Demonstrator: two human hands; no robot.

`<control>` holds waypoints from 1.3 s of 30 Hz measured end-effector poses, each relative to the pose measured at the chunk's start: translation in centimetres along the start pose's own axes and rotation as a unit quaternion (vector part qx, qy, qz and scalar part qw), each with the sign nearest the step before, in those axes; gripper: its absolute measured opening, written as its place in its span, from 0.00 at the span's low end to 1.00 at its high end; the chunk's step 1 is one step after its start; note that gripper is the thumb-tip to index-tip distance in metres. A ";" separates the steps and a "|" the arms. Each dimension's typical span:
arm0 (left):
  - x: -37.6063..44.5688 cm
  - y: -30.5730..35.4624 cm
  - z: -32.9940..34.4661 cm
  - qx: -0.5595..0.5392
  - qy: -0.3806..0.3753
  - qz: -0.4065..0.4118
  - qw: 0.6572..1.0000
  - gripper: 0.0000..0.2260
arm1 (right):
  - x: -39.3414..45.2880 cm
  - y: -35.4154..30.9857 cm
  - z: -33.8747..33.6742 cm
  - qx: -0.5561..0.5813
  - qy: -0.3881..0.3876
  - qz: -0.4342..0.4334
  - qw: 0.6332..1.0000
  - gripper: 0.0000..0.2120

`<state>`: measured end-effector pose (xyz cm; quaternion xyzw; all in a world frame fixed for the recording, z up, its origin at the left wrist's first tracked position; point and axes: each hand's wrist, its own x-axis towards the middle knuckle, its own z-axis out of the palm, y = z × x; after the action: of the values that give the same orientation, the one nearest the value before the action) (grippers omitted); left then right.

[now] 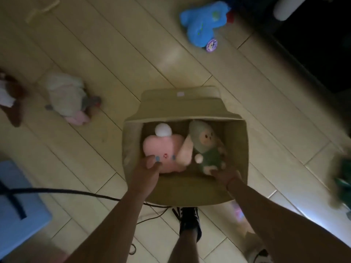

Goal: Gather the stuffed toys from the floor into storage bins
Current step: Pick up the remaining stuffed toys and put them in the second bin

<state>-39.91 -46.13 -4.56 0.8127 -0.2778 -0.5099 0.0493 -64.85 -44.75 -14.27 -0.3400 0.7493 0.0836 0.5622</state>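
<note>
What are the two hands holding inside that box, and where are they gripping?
The left hand grips the pink plush at its near bottom edge. The right hand touches the green-dressed doll at its foot; a firm grip cannot be told.

glossy wood floor (117, 59), matt cardboard box (182, 109), plush toys (159, 149)

pale plank floor (114, 44), cardboard box (235, 149), blue plush (201, 23), white plush (66, 95)

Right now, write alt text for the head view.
Two hands lower stuffed toys into a beige bin: left hand grips a pink plush, right hand a green doll. A blue plush lies on the floor.
</note>
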 end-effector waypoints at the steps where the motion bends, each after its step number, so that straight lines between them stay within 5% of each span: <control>1: 0.2 -0.1 0.2 -0.010 -0.001 -0.005 1.000 0.15 | -0.7 -0.4 -0.4 0.006 0.005 -0.020 1.000 0.45; 5: -0.7 1.5 2.1 0.050 -0.036 0.011 0.998 0.17 | -3.3 -0.1 -2.3 -0.054 0.007 -0.074 0.996 0.45; 8: -2.3 3.9 4.7 0.091 -0.039 0.065 0.993 0.14 | -5.3 0.6 -5.0 -0.058 0.009 -0.075 0.995 0.30; 11: -4.1 6.1 8.3 0.081 -0.072 0.124 0.986 0.15 | -6.8 3.4 -6.9 0.021 0.050 -0.080 0.995 0.21; 14: -6.2 7.6 13.9 0.186 -0.071 0.226 0.953 0.28 | -7.5 8.1 -9.6 0.139 0.101 -0.061 0.983 0.18; 17: -10.0 9.1 22.0 0.364 -0.049 0.367 0.855 0.43 | -8.7 14.2 -13.7 0.185 0.158 -0.026 0.970 0.24; 20: -15.5 11.3 31.1 0.405 -0.099 0.453 0.788 0.43 | -9.1 22.8 -18.9 0.165 0.191 0.008 0.968 0.31; 25: -23.0 13.7 46.1 0.408 -0.155 0.440 0.785 0.42 | -9.4 38.5 -28.6 0.183 0.245 0.090 0.948 0.34; 29: -25.7 14.4 55.0 0.441 -0.171 0.440 0.763 0.42 | -7.3 47.9 -34.2 0.257 0.215 0.143 0.931 0.36; 34: -24.9 14.7 62.3 0.503 -0.161 0.455 0.717 0.43 | -0.6 53.3 -36.6 0.431 0.171 0.175 0.868 0.49; 39: -21.5 14.7 66.3 0.571 -0.160 0.503 0.628 0.43 | 7.9 53.9 -37.0 0.482 0.199 0.117 0.845 0.58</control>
<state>-109.59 -34.26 -13.49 0.3172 -0.8827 -0.2671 -0.2209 -127.47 -26.13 -22.11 0.0550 0.8253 -0.2924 0.4800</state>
